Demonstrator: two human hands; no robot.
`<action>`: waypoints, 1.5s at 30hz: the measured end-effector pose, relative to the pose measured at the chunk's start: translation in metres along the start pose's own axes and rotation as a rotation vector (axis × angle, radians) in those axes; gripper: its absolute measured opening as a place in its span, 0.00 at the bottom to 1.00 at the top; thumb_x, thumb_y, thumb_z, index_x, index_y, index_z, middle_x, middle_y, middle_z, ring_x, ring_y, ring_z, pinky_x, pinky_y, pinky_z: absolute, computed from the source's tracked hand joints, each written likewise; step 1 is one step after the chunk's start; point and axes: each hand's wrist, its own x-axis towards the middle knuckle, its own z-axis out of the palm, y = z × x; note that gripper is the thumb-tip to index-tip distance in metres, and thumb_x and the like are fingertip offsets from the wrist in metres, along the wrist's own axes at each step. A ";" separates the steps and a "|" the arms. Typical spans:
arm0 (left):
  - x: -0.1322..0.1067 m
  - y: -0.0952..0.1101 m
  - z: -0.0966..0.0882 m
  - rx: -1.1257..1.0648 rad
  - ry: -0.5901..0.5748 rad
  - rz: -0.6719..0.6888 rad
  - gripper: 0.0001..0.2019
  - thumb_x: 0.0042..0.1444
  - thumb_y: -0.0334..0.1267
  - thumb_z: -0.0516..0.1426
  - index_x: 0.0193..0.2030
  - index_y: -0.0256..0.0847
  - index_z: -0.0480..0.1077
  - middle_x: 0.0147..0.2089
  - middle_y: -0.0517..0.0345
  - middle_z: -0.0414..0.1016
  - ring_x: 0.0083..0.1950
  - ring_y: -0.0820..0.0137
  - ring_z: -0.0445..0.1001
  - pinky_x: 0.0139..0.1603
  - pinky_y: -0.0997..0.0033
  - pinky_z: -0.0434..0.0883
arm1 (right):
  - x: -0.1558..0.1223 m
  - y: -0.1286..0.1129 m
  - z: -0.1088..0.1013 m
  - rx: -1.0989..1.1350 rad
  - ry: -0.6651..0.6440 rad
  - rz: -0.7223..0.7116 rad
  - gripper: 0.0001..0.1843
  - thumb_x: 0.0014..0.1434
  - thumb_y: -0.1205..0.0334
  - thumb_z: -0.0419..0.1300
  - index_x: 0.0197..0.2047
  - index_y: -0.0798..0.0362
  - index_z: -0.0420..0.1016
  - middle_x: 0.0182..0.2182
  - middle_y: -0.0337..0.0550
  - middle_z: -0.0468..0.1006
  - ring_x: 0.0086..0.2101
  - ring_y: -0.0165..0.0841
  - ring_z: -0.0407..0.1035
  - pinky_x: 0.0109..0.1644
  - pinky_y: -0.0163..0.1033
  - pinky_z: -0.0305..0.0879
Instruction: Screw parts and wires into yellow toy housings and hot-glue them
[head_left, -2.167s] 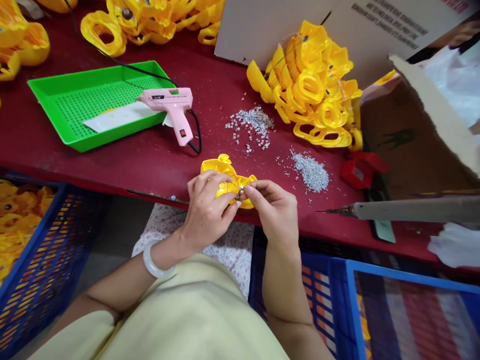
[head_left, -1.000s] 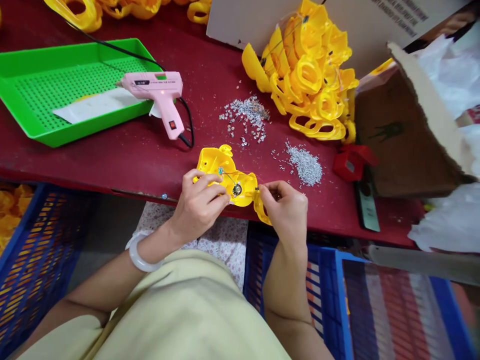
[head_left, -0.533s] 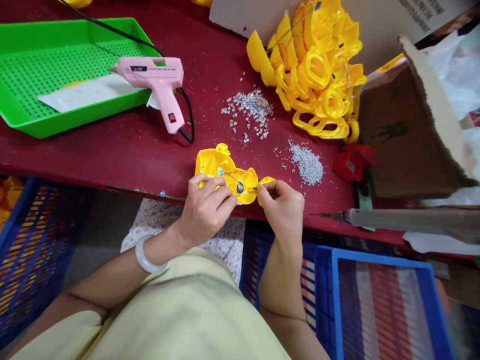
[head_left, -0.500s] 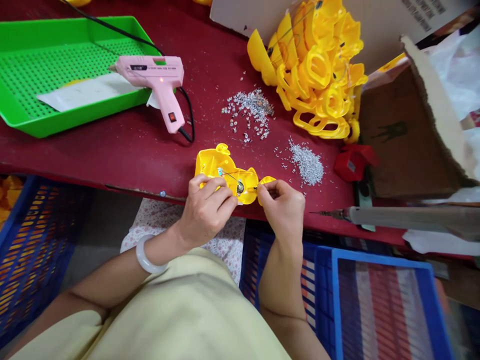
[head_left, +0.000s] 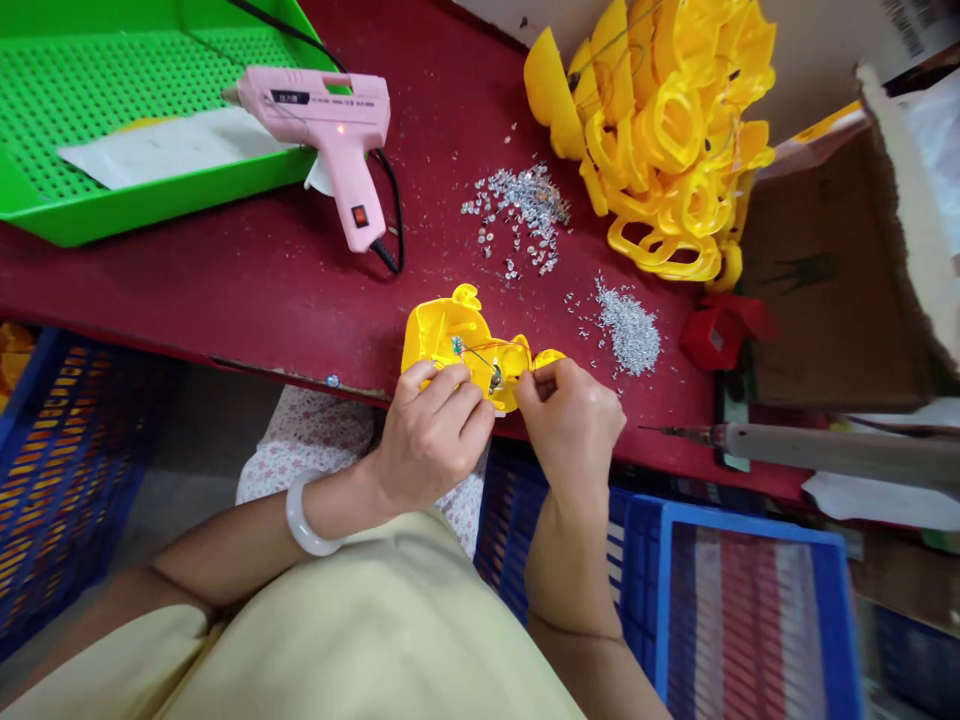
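Observation:
A yellow plastic toy shell (head_left: 442, 332) lies at the table's front edge with its hollow side up. Inside it show a small green circuit board (head_left: 457, 346), thin wires and a round metal part (head_left: 496, 377). My left hand (head_left: 431, 435) is closed over the shell's near side and holds it. My right hand (head_left: 574, 420) pinches at the shell's right end, beside a small yellow piece (head_left: 550, 357). Thumb and index finger meet there, and what lies between them is hidden.
A pink glue gun (head_left: 337, 130) leans on a green tray (head_left: 172, 205). Shiny discs (head_left: 529, 200) and small screws (head_left: 630, 330) lie in piles. Yellow shells (head_left: 667, 130) are heaped at the back right, near a cardboard box (head_left: 825, 300). An electric screwdriver (head_left: 817, 447) points in from the right.
The whole view has shifted a little, with table items displaced in the picture. Both hands stay at the yellow shell, the right one still pinching at its right end.

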 end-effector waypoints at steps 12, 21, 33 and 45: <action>-0.001 -0.005 0.001 0.013 0.006 -0.030 0.07 0.61 0.29 0.57 0.32 0.39 0.72 0.34 0.60 0.78 0.45 0.66 0.74 0.50 0.59 0.60 | 0.008 0.015 -0.007 0.532 -0.085 -0.210 0.11 0.59 0.56 0.60 0.44 0.51 0.75 0.28 0.36 0.74 0.26 0.27 0.66 0.33 0.35 0.65; -0.001 -0.004 0.003 0.015 0.017 -0.034 0.07 0.61 0.30 0.57 0.31 0.38 0.72 0.33 0.61 0.78 0.44 0.67 0.74 0.49 0.60 0.60 | 0.007 0.038 -0.010 0.387 0.001 -0.515 0.04 0.61 0.63 0.59 0.37 0.51 0.76 0.34 0.41 0.78 0.34 0.31 0.72 0.39 0.37 0.69; 0.001 -0.004 0.001 0.020 0.009 -0.032 0.05 0.61 0.30 0.58 0.33 0.39 0.73 0.34 0.61 0.79 0.44 0.66 0.73 0.49 0.60 0.60 | -0.005 0.042 -0.005 0.150 0.197 -0.667 0.12 0.58 0.72 0.58 0.43 0.52 0.79 0.35 0.43 0.81 0.35 0.33 0.73 0.38 0.38 0.67; 0.002 -0.006 0.001 -0.016 0.016 -0.028 0.04 0.60 0.31 0.59 0.33 0.38 0.73 0.33 0.61 0.78 0.43 0.66 0.73 0.49 0.59 0.60 | -0.014 0.034 0.000 0.223 0.160 -0.525 0.11 0.60 0.71 0.55 0.40 0.51 0.78 0.36 0.45 0.78 0.38 0.34 0.71 0.40 0.39 0.70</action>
